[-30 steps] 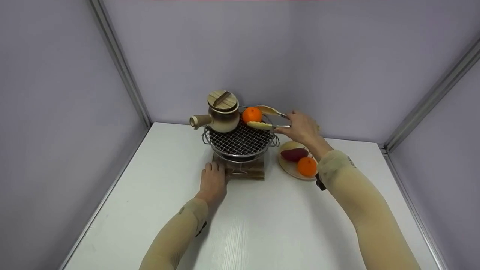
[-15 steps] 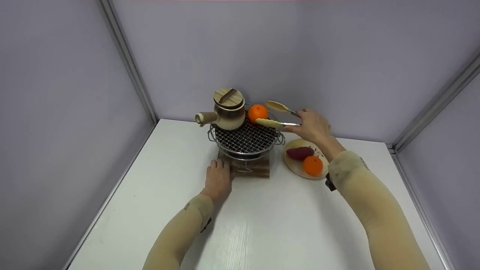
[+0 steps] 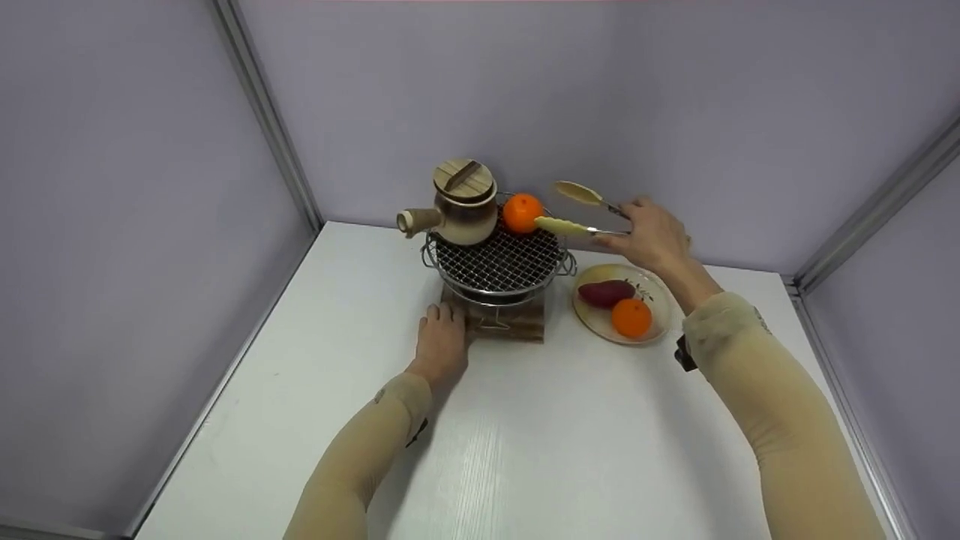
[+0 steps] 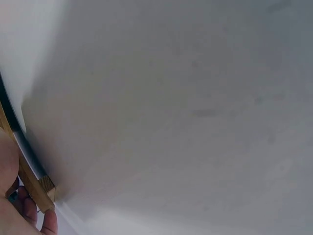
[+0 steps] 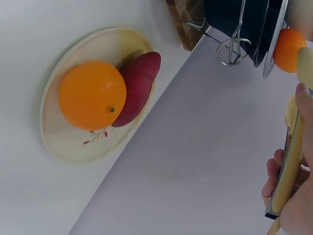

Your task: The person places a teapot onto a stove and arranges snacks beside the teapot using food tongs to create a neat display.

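Observation:
My right hand (image 3: 654,234) grips a pair of tongs (image 3: 562,226) with pale yellow tips, spread apart. Between the tips there is nothing. Just left of them an orange (image 3: 523,214) sits on the round wire grill (image 3: 491,266), beside a small brown teapot (image 3: 469,221) with a wooden lid and side handle. My left hand (image 3: 442,339) holds the left front corner of the grill's wooden base (image 3: 517,330). In the left wrist view, thumb and fingers lie either side of the wood (image 4: 35,188). The right wrist view shows the tongs' handle (image 5: 288,171) inside my curled fingers.
Right of the grill, a cream plate (image 3: 600,330) bears a second orange (image 3: 631,318) and a dark red sweet potato (image 3: 606,293). Wire loops (image 3: 568,262) stick out from the grill's sides. Grey walls (image 3: 525,90) enclose the white table (image 3: 480,435) at the back and sides.
The tongs have spread and drawn back up and right, off the orange, which now stays on the grill. My left hand keeps its place on the base. The head view has shifted slightly.

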Available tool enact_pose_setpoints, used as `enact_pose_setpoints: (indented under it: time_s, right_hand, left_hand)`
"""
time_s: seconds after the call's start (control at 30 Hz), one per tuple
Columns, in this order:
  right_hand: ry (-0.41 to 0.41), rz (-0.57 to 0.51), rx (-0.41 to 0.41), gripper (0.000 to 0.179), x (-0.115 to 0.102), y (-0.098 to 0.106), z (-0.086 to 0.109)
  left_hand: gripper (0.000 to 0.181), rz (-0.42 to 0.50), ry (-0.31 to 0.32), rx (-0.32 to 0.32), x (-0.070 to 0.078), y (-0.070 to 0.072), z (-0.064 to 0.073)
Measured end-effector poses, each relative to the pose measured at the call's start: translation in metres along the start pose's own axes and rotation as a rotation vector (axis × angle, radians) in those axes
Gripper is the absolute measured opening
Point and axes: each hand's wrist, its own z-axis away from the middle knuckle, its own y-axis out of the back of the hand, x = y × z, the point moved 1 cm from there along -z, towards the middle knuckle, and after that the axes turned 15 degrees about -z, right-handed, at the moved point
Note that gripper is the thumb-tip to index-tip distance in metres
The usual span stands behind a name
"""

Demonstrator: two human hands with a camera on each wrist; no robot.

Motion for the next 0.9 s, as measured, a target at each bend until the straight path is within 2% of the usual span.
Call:
enact_pose_setpoints:
  time_s: [0.2, 0.37, 0.57, 0.73, 0.9]
  right_hand:
    - [-0.014, 0.015, 0.003, 0.089, 0.009, 0.011, 0.007]
    - [-0.024, 0.016, 0.005, 0.09, 0.015, 0.019, 0.013]
    - [-0.026, 0.025, 0.034, 0.088, 0.022, 0.03, 0.019]
    - [0.004, 0.042, 0.053, 0.086, 0.029, 0.032, 0.024]
    - [-0.001, 0.042, 0.074, 0.083, 0.034, 0.033, 0.032]
  left_hand:
    - [0.057, 0.002, 0.006, 0.001, 0.0, -0.003, 0.001]
    - [0.058, -0.033, 0.008, -0.026, 0.001, -0.002, 0.001]
    - [0.06, -0.029, -0.005, -0.03, 0.003, -0.001, -0.003]
    - [0.059, -0.042, 0.0, -0.017, 0.002, 0.0, -0.002]
    - [0.06, -0.022, 0.001, -0.009, 0.001, 0.001, -0.002]
